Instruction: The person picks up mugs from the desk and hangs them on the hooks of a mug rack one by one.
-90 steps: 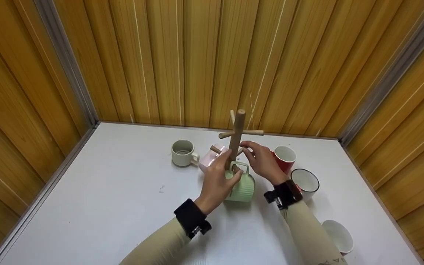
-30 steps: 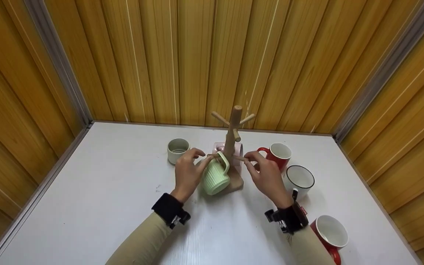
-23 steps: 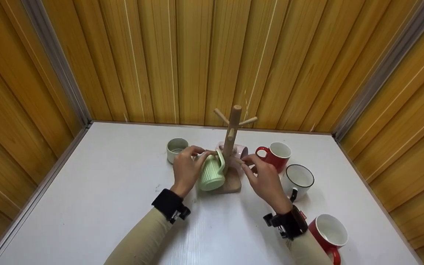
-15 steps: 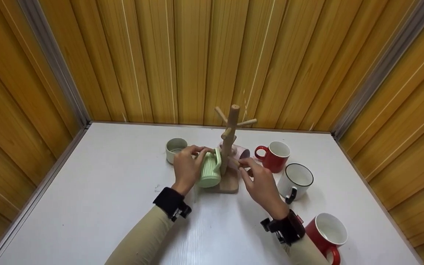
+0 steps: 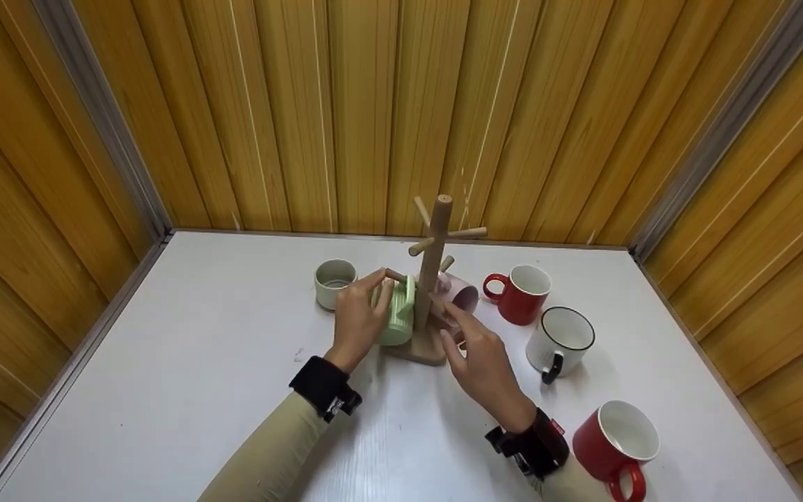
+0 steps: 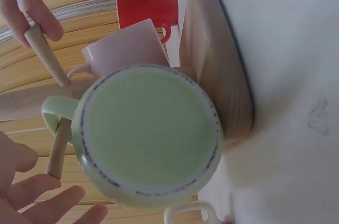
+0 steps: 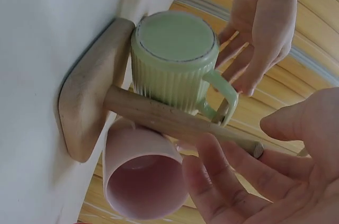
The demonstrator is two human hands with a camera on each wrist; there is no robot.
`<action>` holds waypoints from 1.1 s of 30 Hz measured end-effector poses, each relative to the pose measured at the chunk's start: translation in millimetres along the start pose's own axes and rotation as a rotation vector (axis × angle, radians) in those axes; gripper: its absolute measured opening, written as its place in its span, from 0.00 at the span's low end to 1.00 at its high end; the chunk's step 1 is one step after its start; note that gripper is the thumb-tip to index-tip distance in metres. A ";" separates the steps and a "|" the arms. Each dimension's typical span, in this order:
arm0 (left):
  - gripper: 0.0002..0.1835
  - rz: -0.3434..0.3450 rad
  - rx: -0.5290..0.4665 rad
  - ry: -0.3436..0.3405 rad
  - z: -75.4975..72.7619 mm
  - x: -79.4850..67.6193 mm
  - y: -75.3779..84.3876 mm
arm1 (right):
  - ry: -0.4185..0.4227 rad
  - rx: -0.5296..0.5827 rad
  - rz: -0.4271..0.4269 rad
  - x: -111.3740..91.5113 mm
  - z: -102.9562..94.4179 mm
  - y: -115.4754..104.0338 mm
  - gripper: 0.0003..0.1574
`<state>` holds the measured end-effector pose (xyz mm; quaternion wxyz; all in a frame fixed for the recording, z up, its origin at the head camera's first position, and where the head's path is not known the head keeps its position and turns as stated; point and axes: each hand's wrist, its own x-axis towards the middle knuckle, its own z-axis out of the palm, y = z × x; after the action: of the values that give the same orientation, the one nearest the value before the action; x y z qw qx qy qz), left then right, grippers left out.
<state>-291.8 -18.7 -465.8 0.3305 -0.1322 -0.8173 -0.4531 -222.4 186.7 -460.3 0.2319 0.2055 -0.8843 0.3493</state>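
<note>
A wooden mug tree (image 5: 431, 261) stands on the white table with its pegs spreading out. A ribbed green mug (image 6: 153, 134) hangs by its handle from a lower left peg (image 6: 58, 152). The fingertips of my left hand (image 5: 358, 322) are at that peg's outer end, fingers fairly straight. My right hand (image 5: 485, 362) reaches to another lower peg (image 6: 47, 57); its fingers touch the tip, and the thumb stands apart in the right wrist view. A pink mug (image 7: 145, 187) hangs behind the post, mouth outward, partly hidden by it in the head view.
A grey-green cup (image 5: 335, 284) stands left of the tree. On the right are a red mug (image 5: 523, 296), a white mug with a black rim (image 5: 558, 341), and a second red mug (image 5: 610, 446) near the right forearm. Wood-patterned walls (image 5: 360, 118) enclose the table.
The mug tree has turned clockwise seen from above: its front upper peg swung left and the pink mug came out at right. The green mug moved from front to left. The right fingers have loosened.
</note>
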 end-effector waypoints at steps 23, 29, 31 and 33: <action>0.24 0.026 -0.014 -0.080 5.0 -10.6 -7.8 | -0.041 -0.080 -0.039 -4.8 -0.4 -0.5 0.36; 0.22 0.032 0.000 -0.078 1.9 -9.8 -11.5 | -0.067 -0.092 -0.013 -5.4 -1.5 -2.0 0.37; 0.22 0.029 0.008 -0.082 0.4 -8.9 -13.0 | -0.079 -0.092 0.000 -5.5 -1.6 -3.0 0.37; 0.21 0.021 0.016 -0.089 -1.2 -7.9 -14.8 | -0.088 -0.093 0.010 -5.5 -1.4 -3.5 0.37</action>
<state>-293.0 -27.2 -480.2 0.2993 -0.1581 -0.8334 -0.4369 -215.8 186.4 -460.6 0.2005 0.2053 -0.9099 0.2996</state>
